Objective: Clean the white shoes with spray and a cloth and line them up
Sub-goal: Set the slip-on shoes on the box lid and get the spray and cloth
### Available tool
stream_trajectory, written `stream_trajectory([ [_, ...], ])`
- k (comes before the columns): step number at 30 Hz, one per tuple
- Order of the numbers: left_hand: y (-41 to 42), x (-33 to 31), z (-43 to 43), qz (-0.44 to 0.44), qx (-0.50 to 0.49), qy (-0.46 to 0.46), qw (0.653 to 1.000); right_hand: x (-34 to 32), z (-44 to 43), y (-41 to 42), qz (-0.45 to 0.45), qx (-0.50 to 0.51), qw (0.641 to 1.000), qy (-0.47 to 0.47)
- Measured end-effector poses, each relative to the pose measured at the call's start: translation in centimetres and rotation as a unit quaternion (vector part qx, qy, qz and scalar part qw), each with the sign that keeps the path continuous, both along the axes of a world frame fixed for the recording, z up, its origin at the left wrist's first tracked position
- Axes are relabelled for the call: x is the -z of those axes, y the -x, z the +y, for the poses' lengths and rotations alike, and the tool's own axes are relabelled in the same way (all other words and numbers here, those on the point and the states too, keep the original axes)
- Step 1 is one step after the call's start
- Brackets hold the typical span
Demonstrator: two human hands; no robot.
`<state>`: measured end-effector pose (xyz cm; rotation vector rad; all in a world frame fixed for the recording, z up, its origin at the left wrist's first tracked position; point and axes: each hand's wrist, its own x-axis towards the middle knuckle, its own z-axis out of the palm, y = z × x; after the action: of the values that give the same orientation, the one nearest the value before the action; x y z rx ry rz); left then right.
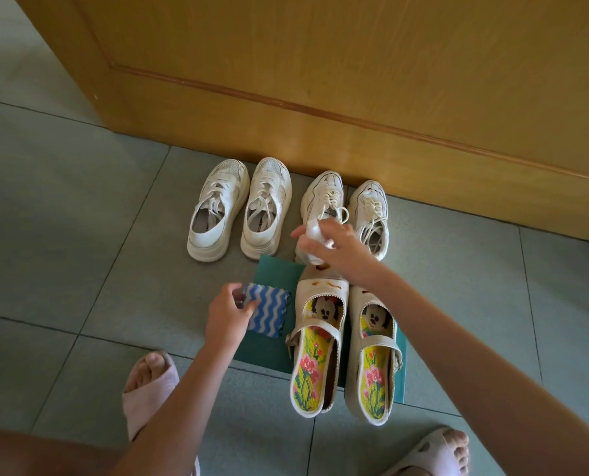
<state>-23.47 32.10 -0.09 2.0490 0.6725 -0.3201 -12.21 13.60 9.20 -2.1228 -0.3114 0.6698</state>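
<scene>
I am at the wiping step on the last pair. Two pairs of white lace-up sneakers, the mesh-toed pair point(239, 209) and the chunkier pair point(346, 207), already stand toes to the wooden door point(320, 80) on the grey tiled floor point(80, 235).

The cream strap shoes point(320, 338) lie side by side along the right edge of the green mat point(275, 273). They are smooth and leather-like, with scalloped trim and bright cross-stitch insoles. Brown stains point(324, 286) still mark the toes.

My left hand point(226, 316) pinches a blue-and-white wavy cloth point(267, 312), thin and nubbly, over the mat's left part. My right hand point(337, 247) curls round a crumpled white wad point(315, 235) just above the toes; I cannot tell if it is tissue or plastic. I see no spray bottle.

Next, I judge, I must bring the cloth across to the stained toes and rub firmly while steadying the shoe, as smooth uppers slide on the mat.
</scene>
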Motion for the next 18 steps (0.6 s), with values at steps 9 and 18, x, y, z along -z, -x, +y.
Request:
stream_trajectory([
  [9,0.7,-0.2,0.6,-0.011,-0.019,-0.024,0.999,4.8,7.2,1.3,0.031,-0.018,0.998,0.047],
  [18,0.5,-0.6,1.1,0.008,-0.034,0.012,0.999,4.5,6.7,1.5,0.012,-0.014,0.993,0.117],
])
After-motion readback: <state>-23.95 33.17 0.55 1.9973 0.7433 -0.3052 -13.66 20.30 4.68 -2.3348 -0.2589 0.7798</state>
